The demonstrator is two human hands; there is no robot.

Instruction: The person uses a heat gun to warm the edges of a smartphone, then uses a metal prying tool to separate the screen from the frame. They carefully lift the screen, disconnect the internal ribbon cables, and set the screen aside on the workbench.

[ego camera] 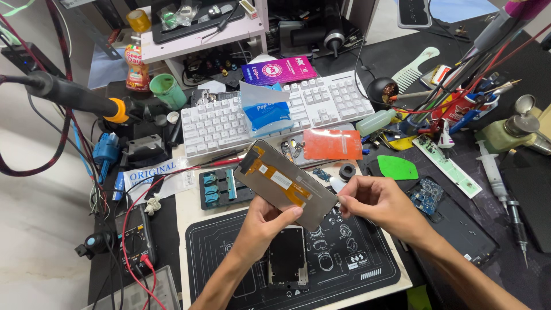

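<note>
1. Left hand (265, 221) grips the lower edge of a phone display panel (285, 185), thumb pressed on its back face, fingers curled underneath.
2. Held tilted above the dark work mat (367, 270), the panel shows its grey back with an orange flex cable running along it.
3. Directly below the left hand, a bare phone frame (287, 256) lies flat on the mat.
4. To the left of that hand sit a multimeter (134, 238) with red leads and, farther up, a soldering iron (69, 95) with a yellow collar.
5. Above both hands, a white keyboard (321, 103) carries a blue tissue pack (265, 110); an orange-red sheet (333, 143) lies just in front of it.
6. Right hand (381, 202) pinches the panel's right corner between thumb and fingertips, closed on it.
7. Just above the right hand lies a green plastic pry card (397, 167); a small blue circuit board (426, 195) sits just beside its knuckles.
8. Farther right, a syringe (492, 172) rests on the dark bench.
</note>
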